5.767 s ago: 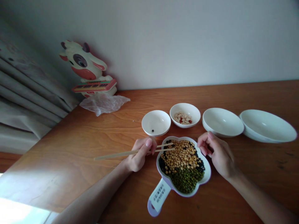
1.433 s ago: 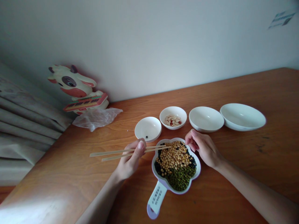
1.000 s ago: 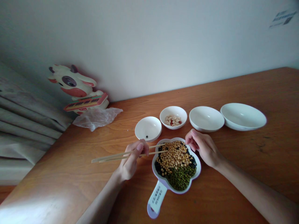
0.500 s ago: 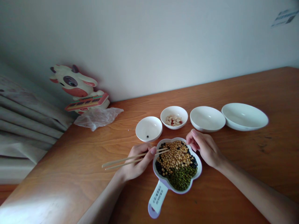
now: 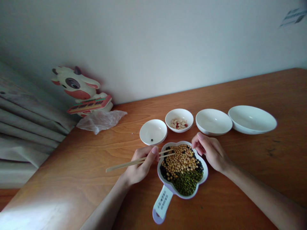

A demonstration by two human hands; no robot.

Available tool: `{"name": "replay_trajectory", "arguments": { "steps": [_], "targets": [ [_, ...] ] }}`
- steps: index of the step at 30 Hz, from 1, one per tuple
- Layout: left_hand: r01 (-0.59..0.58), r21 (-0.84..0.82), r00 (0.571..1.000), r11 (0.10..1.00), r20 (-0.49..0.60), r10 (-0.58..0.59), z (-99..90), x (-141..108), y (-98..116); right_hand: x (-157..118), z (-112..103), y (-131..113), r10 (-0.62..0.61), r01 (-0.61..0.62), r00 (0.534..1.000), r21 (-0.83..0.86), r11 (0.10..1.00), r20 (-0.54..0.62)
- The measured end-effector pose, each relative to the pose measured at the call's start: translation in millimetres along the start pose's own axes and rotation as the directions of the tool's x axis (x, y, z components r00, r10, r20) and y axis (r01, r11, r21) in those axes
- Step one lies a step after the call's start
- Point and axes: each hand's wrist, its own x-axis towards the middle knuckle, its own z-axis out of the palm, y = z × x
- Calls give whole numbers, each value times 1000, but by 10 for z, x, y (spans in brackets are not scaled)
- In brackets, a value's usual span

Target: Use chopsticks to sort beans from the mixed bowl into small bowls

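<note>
head-worn view, facing forward and down

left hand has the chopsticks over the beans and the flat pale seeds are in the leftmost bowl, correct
Not quite: the head view shows the flat pale seeds in the second bowl from the left. The left hand does have the chopsticks over the beans.

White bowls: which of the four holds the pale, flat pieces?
The second bowl from the left: its pale, flat pieces lie with red bits. None show in the leftmost bowl or two rightmost bowls.
</note>
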Motion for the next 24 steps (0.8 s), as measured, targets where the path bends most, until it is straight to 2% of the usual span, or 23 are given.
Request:
{"name": "replay_trajectory", "arguments": {
  "steps": [5, 14, 19, 24],
  "targets": [
    [9, -3, 1000, 1000, 27, -9, -5, 0, 5, -4, -6, 2, 1, -1, 1000, -6, 1000, -3],
    [0, -26, 1000, 1000, 6, 0, 20, 0, -6, -6, -4, -4, -3, 3, 1000, -1, 1000, 3],
    [-83, 39, 996, 996, 21, 83, 3, 11, 31, -7, -3, -7, -4, 4, 1000, 6, 1000, 11],
    [-147, 28, 989, 989, 10, 147, -14, 9, 45, -5, 3, -17, -6, 6, 1000, 10, 1000, 12]
  ]
}}
